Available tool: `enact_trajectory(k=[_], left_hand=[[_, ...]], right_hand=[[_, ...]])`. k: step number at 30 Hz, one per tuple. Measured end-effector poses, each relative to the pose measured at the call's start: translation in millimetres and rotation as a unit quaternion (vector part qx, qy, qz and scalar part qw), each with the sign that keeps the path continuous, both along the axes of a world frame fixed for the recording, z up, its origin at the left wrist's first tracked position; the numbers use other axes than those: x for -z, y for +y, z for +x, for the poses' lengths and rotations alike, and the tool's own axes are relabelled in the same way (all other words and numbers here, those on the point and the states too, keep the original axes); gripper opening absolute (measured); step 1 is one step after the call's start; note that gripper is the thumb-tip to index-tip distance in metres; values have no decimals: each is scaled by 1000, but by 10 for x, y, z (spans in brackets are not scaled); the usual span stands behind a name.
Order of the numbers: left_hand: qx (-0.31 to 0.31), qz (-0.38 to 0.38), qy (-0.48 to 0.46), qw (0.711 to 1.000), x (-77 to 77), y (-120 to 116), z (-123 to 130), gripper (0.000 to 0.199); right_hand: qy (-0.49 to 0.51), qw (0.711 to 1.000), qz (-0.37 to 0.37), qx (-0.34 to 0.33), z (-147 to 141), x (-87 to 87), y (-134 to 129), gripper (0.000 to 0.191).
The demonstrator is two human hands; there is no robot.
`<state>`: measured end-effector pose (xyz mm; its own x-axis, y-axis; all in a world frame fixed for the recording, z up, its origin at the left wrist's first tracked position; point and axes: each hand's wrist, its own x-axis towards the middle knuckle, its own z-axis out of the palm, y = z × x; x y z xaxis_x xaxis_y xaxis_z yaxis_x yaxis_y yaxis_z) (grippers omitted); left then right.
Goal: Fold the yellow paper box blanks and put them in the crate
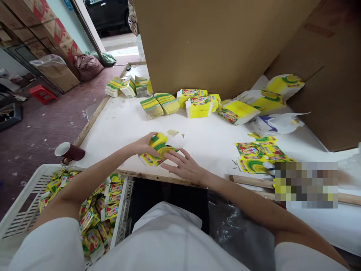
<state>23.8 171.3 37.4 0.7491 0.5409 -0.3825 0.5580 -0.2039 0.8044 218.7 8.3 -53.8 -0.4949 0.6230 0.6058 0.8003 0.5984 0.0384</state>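
Note:
My left hand (146, 145) grips a yellow and green printed carton (159, 145) at its left side, just above the white table. My right hand (186, 165) is at the carton's right edge with its fingers stretched apart; some fingertips touch or overlap the carton. Part of the carton is hidden behind my fingers, so I cannot tell how far it is folded. Small brownish paper scraps (173, 133) lie just beyond it. Flat printed carton blanks (251, 150) lie to the right on the table.
Stacks of flat cartons (152, 107) and bundles of cartons (199, 107) line the back, before a large cardboard box (197, 45). A dark red mug (75, 152) stands at the left edge. Below it, a white plastic crate (31, 188) holds many cartons. A pixelated patch covers the right side.

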Motion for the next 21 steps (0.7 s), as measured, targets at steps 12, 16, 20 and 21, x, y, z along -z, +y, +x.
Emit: enact_trajectory(k=[12,16,20,21], left_hand=[[189,396,198,876,545,164,-21,124],[181,403,177,880,572,156,-51,126],[158,394,131,896,614,126,-123,127],[142,392,121,901,636,122,-165,129]], right_hand=[[61,942,-276,183,7,67,485,126],[64,910,-366,186,-103,118,716,137],[62,897,-399,178,-152,130,800,123],[63,898,-397,180,-154,129,796,119]])
